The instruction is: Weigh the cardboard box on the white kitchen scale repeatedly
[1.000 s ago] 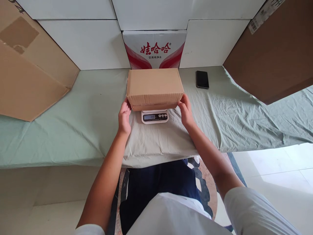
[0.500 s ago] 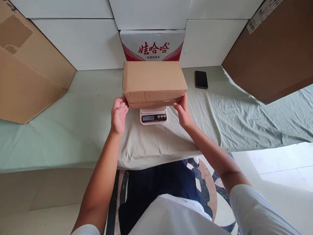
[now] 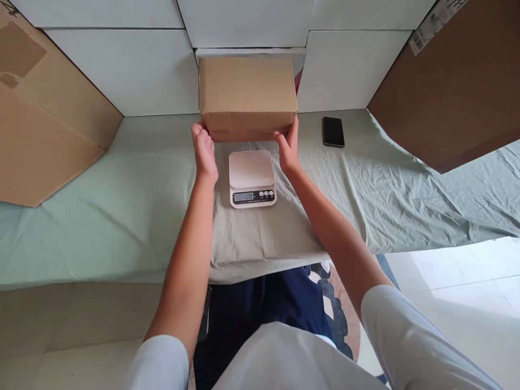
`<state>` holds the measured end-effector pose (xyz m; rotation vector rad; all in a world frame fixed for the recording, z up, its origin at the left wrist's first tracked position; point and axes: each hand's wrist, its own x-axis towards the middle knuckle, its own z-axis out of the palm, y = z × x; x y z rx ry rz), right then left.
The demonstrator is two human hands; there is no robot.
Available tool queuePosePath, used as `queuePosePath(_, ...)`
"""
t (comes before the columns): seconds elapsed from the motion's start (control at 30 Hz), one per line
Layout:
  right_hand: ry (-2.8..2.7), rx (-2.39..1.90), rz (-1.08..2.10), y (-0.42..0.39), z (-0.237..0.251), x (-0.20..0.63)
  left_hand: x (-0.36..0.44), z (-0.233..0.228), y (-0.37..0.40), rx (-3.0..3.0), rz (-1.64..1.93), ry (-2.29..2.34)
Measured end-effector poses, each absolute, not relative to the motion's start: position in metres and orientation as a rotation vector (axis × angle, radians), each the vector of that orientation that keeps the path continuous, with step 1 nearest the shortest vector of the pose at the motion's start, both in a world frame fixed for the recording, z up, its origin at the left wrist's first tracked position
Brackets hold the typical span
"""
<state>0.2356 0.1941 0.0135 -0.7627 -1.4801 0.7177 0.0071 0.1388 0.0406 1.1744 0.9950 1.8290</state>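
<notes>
Between my two hands is a closed brown cardboard box (image 3: 248, 89), held behind the scale. My left hand (image 3: 204, 151) grips its lower left corner, most fingertips hidden behind or under it. At the lower right corner, my right hand (image 3: 287, 146) has the thumb on the near side and the other fingers around the right side. In front of the box a white kitchen scale (image 3: 252, 170) lies on the cloth, its platform bare. The scale's small display is lit, but I cannot read its digits surely.
A black phone (image 3: 333, 131) lies on the green cloth (image 3: 154, 216) to the right. Large cardboard boxes stand at the left (image 3: 52, 119) and right (image 3: 447, 86). Behind, white panels (image 3: 122, 70) form a wall, with a printed carton (image 3: 299, 67) mostly hidden by the held box.
Both hands have carried the cardboard box off the scale and away from me, toward the back wall. The scale's platform is now uncovered, and the printed carton's lettering is now hidden.
</notes>
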Motion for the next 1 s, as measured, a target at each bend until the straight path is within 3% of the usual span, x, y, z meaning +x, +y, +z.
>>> queuePosePath(0.23, -1.376, -0.829, 0.798, 0.213, -0.019, 0.235, 0.009, 0.003, 0.153, 1.042, 1.766, 1.058)
queuePosePath(1.0, -1.347, -0.99, 0.92, 0.217, -0.024, 0.234, 0.001, -0.006, 0.165, 0.907, 1.68, 1.074)
